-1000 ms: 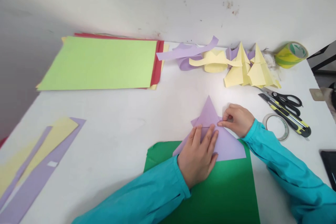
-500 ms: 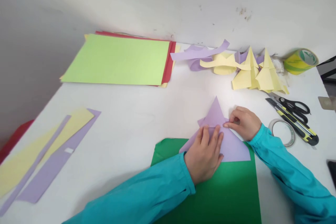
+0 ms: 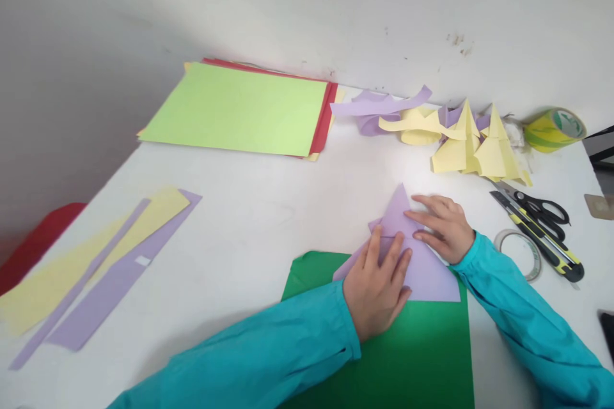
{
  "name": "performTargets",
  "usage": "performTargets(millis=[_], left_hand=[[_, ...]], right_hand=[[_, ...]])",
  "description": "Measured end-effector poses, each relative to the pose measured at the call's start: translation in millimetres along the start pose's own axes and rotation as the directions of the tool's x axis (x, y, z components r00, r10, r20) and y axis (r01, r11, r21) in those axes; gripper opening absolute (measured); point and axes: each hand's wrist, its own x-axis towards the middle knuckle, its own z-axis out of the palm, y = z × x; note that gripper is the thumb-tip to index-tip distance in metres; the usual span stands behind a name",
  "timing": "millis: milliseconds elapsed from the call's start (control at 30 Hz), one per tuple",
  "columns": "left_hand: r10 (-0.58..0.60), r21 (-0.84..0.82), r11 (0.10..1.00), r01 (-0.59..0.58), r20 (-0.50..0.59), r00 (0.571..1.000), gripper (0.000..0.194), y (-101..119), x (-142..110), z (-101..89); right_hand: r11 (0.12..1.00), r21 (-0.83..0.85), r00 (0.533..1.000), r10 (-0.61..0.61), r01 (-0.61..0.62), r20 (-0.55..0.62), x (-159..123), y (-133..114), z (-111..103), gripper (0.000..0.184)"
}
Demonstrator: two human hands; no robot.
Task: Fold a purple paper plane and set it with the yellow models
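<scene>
A folded lilac paper shape (image 3: pixel 425 271), pointed at the top, lies partly on a dark green sheet (image 3: pixel 422 351) on the white table. My left hand (image 3: pixel 378 284) rests flat on its lower left part, fingers stretched out. My right hand (image 3: pixel 444 223) lies on its right side with the fingers extended flat across the fold near the tip. Both arms wear turquoise sleeves.
A stack of light green, red and yellow sheets (image 3: pixel 240 108) lies at the back left. Lilac and yellow strips (image 3: pixel 110 255) lie at the left. Yellow folded shapes (image 3: pixel 480 147) and paper scraps line the wall. Scissors (image 3: pixel 540 208), a utility knife (image 3: pixel 547 239), clear tape (image 3: pixel 520 252) and a yellow tape roll (image 3: pixel 554 128) sit at the right.
My right hand has gone from a pinch at the fold to fingers laid flat over the lilac paper. The view has shifted a little to the left.
</scene>
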Motion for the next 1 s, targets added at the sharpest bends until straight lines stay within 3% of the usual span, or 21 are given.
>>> performTargets(millis=[133, 367, 633, 767, 1000], left_hand=[[-0.06, -0.06, 0.997, 0.057, -0.062, 0.996, 0.057, -6, -3, 2.2], [-0.071, -0.042, 0.997, 0.07, -0.044, 0.996, 0.063, -5, -5, 5.4], [-0.019, 0.058, 0.998, 0.021, -0.041, 0.999, 0.072, -8, 1, 0.9], [0.017, 0.073, 0.997, -0.016, -0.018, 1.0, 0.08, -18, 9, -3.4], [0.13, -0.009, 0.991, -0.13, 0.044, 0.991, 0.078, -31, 17, 1.7]], right_hand=[[0.996, 0.089, 1.0, -0.007, 0.009, -0.027, 1, 1, 3, 0.032], [0.986, 0.164, 0.993, 0.014, 0.005, -0.114, 6, -7, 7, 0.03], [0.997, -0.026, 0.985, 0.072, -0.077, -0.155, 9, -20, 12, 0.029], [0.992, -0.125, 0.99, 0.015, -0.032, -0.138, 9, -20, 10, 0.028], [0.974, -0.222, 0.996, -0.067, 0.05, -0.065, 12, -21, 10, 0.029]])
